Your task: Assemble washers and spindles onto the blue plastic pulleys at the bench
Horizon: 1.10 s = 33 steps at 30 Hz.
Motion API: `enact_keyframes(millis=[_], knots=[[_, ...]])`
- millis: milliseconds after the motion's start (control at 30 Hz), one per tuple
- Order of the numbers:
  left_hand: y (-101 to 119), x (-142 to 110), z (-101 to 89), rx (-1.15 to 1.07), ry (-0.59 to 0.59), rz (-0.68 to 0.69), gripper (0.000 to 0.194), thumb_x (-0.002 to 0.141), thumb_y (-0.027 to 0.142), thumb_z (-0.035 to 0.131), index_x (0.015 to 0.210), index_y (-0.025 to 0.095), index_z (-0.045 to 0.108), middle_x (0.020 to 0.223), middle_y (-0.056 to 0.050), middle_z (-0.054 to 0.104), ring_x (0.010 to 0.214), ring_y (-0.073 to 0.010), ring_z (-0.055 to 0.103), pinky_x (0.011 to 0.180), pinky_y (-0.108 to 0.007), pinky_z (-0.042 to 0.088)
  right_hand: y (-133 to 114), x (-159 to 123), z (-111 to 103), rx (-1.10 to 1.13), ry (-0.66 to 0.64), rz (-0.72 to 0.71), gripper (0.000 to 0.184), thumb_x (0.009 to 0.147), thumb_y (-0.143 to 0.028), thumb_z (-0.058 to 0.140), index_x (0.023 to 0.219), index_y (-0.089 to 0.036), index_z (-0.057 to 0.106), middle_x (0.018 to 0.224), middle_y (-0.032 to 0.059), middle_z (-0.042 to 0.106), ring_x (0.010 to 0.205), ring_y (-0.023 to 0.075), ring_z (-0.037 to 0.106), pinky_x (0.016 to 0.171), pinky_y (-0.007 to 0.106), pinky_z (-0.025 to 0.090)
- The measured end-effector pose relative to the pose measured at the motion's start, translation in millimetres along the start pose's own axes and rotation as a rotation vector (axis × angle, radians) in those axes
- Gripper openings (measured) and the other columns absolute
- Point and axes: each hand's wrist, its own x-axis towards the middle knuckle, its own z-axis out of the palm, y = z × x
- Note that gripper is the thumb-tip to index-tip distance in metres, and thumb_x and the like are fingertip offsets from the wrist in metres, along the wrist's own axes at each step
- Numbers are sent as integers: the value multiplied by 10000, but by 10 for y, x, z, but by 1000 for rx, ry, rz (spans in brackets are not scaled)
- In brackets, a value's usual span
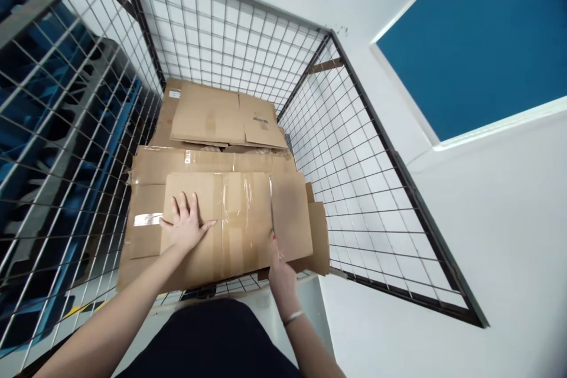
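A flattened cardboard box (241, 218) with clear tape down its middle lies on top of a stack of flattened cardboard inside a wire-mesh cage (354, 147). My left hand (186, 224) rests flat on its left part with the fingers spread. My right hand (280, 271) is at the near edge of the same box, fingers closed on that edge. More flattened boxes (221, 115) lie behind it, toward the cage's far wall.
The cage's mesh walls stand on the left, back and right. Blue plastic pallets (39, 124) are stacked outside the left wall. A white floor (487, 236) with a blue area (478, 29) lies to the right. Black-yellow floor tape (84, 308) shows lower left.
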Motion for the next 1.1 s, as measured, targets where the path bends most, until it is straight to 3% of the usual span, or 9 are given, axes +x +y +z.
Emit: enact_keyframes(millis=[133,233,300,400,500,600,767,967,1100], knots=[[-1,-17,-33,-9,2,-1,860,869,672,336,1539,252,-4,1623,-113,-64,1478,-364,-94,992,-822,116,157,-747,462,54,-53,-3,842,773,51,339,1548,-174,99,740,74,685,649,201,673,587,269,508],[-4,23,-92,-7,-15,-4,887,857,684,354,1539,244,-4,1621,-129,-68,1478,-364,-97,998,-815,124,298,-1118,661,89,-180,55,733,836,-3,330,1536,-169,192,731,96,690,676,229,689,587,288,503],[13,49,-131,-9,-28,-7,899,851,696,354,1538,243,-6,1620,-132,-72,1478,-365,-99,1000,-812,121,430,-1280,707,100,-248,64,684,859,-24,338,1517,-197,268,723,87,681,663,229,689,575,277,485],[116,21,-135,-6,4,-10,959,825,733,370,1536,228,-28,1617,-149,-80,1470,-382,-125,993,-822,89,642,-1279,592,97,-125,32,705,853,5,303,1500,-277,311,809,75,664,639,189,658,558,252,451],[306,-110,-34,3,84,-33,1026,808,721,435,1534,152,-15,1597,-235,-82,1455,-424,-139,1013,-806,56,714,-832,275,166,94,32,637,880,-17,248,1459,-242,390,1029,133,639,765,202,645,598,277,468],[483,-274,120,30,105,20,812,890,591,417,1535,189,132,1587,-270,-56,1452,-458,-90,1034,-783,55,542,-84,-90,228,283,-33,517,961,-175,282,1473,-128,327,1126,186,600,902,234,613,734,326,491],[548,-402,248,168,156,131,524,959,402,371,1477,355,310,1600,-225,30,1451,-475,-47,993,-813,90,90,903,-383,133,284,-143,559,930,-192,395,1477,-115,306,1022,163,597,917,249,580,775,348,471],[566,-378,312,282,141,154,558,926,270,433,1469,350,336,1574,-245,166,1445,-494,20,982,-815,137,-28,1323,-273,43,344,-55,519,928,-102,315,1443,-71,366,1068,221,576,980,277,552,809,432,450],[647,-287,429,330,147,114,609,886,184,445,1466,338,346,1553,-277,200,1430,-520,69,952,-833,146,-54,1494,-385,52,342,36,539,906,-51,298,1442,-46,361,1096,246,567,1009,293,549,817,466,450]])
